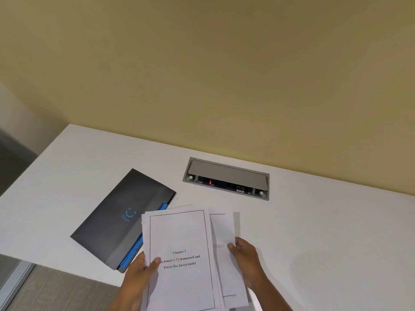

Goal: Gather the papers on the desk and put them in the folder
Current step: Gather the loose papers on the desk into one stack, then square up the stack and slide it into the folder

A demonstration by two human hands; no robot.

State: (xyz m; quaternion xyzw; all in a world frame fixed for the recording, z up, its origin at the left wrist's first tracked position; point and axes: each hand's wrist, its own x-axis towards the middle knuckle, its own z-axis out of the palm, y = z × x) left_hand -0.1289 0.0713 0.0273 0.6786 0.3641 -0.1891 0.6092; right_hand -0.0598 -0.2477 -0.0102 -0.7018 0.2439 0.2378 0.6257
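A loose stack of white printed papers (pixel 179 234) is held above the near edge of the white desk (pixel 314 221); the top sheet reads "Chapter 3". My left hand (pixel 139 272) grips the stack's left edge with the thumb on the top sheet. My right hand (pixel 244 259) holds the right edge, where lower sheets fan out. A dark grey folder (pixel 116 218) with blue inner edges lies closed on the desk to the left of the papers, slanted, its right edge partly under the stack.
A grey cable box (pixel 226 178) with its lid raised is set into the desk behind the papers. A yellow wall runs along the desk's far edge. The desk's left corner drops to the floor (pixel 45 290).
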